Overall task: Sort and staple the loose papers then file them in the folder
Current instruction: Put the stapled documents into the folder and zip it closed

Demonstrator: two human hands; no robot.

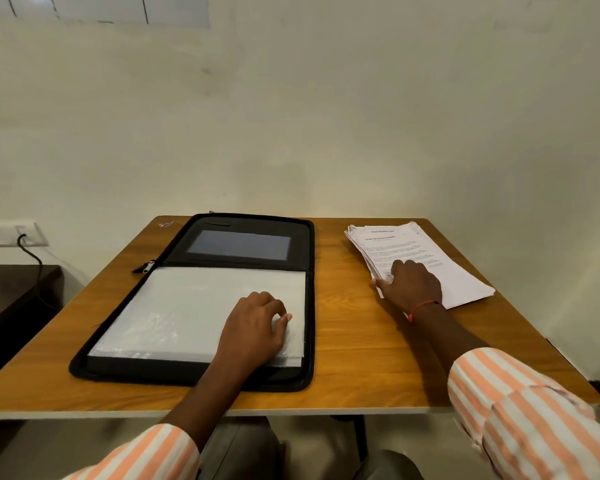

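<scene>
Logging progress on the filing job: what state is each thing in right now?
Folder: unzipped, lying open flat on the table.
Sleeves: flat in the folder's near half.
Papers: loose, fanned stack beside the folder, not filed.
Left hand: resting on sleeves, fingers loosely curled.
Right hand: on the papers; grip unclear.
Plug: plugged in.

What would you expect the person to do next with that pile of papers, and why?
Probably lift the top few sheets with the right hand to begin sorting. That hand lies on the paper stack, thumb at its edge; the sheets look fanned, and the folder lies open under the left hand.
</scene>
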